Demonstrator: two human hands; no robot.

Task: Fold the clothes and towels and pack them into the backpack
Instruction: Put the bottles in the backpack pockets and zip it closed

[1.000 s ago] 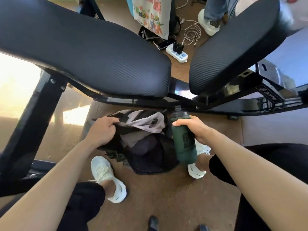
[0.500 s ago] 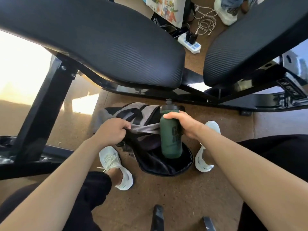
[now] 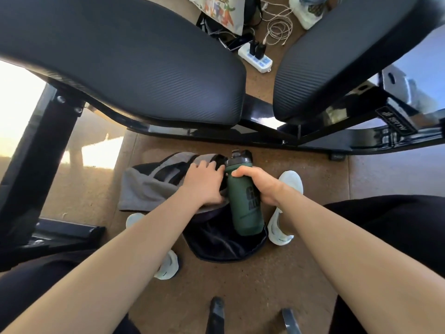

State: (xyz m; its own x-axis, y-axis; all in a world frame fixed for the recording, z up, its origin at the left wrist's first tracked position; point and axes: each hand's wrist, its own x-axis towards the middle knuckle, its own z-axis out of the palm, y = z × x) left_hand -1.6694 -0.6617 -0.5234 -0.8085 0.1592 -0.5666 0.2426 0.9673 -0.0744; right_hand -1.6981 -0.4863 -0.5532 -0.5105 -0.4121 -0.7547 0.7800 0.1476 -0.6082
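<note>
Down on the brown speckled floor, a soft black and grey fabric backpack lies between the person's two white sneakers, the left sneaker near its lower edge and the right sneaker just beside it. The left hand rests palm down on the bag's grey upper fabric, its fingers stretched out and slightly spread, pressing the cloth rather than pinching it. The right hand grips a dark green plastic drinking bottle with a black cap, fingers curled round the upper body just below the cap. That bottle stands nearly upright, leaning a little, its base against the bag's black lower fabric; whether it sits inside a pocket cannot be told. No folded clothes or towels can be made out. Above the bag stretch two black ribbed padded bench cushions on a glossy black metal frame, and beyond them lies a white power strip with pale coiled cables.
</note>
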